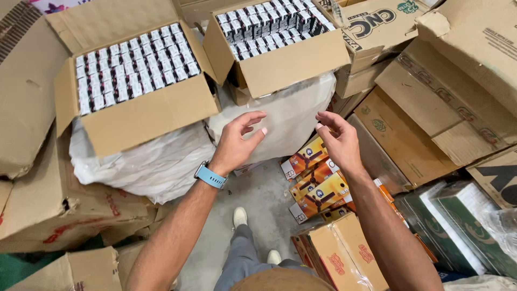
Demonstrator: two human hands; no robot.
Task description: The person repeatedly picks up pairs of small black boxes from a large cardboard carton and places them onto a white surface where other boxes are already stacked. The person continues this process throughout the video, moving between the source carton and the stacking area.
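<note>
Brown corrugated cardboard surrounds me on every side. My left hand (237, 144), with a light blue watch band (209, 176) on its wrist, hangs in the air with fingers loosely curled and apart, holding nothing. My right hand (338, 143) hovers level with it, fingers also spread and empty, the two palms turned toward each other with a gap between them. Both float just in front of a white plastic sack (293, 116), on which sits an open brown cardboard carton packed with small black-and-white boxes (269, 24). That carton is nearest my hands, just above them in the view. To its left, a second open brown carton of the same small boxes (137, 67) rests on another white sack (156, 161). Below my right hand lies a stack of orange printed boxes with fan pictures (312, 180). My light-coloured shoes (240, 216) stand on the grey concrete floor (258, 188).
</note>
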